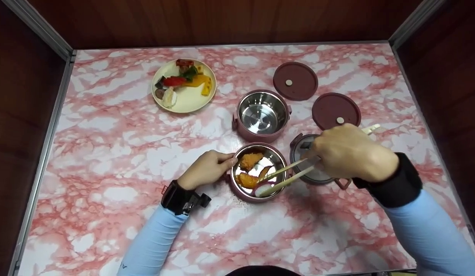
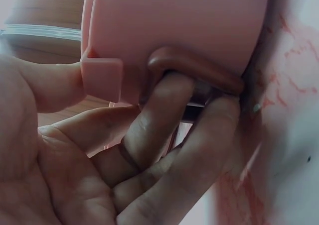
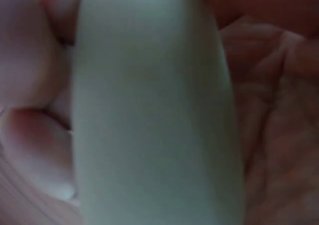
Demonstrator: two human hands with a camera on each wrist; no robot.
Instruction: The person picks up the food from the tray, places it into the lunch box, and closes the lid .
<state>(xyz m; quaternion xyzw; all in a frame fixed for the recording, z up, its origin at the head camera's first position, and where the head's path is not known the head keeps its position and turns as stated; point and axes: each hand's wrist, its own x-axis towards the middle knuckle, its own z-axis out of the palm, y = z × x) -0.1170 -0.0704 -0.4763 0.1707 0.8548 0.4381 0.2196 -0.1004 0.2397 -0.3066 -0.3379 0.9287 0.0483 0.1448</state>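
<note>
With my left hand (image 1: 206,170) I grip the pot (image 2: 184,26) at its nine o'clock, hooked through the handle (image 2: 199,69); my right hand (image 1: 348,151), near three o'clock, grips pale tongs (image 1: 293,179) reaching inside. The pot sits near the surface's (image 1: 107,153) middle, at six o'clock from a matching pot (image 1: 260,136). I judge it stiff, fairly light and apt to slide; the handle is its surest hold. Dusty pink outside, shiny within, it contains crumbed orange pieces (image 1: 250,161) and a purple-edged slice (image 1: 262,188).

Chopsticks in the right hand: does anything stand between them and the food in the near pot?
Nothing visible does: the chopsticks reach over the near pot's open rim, tips down by the food.
</note>
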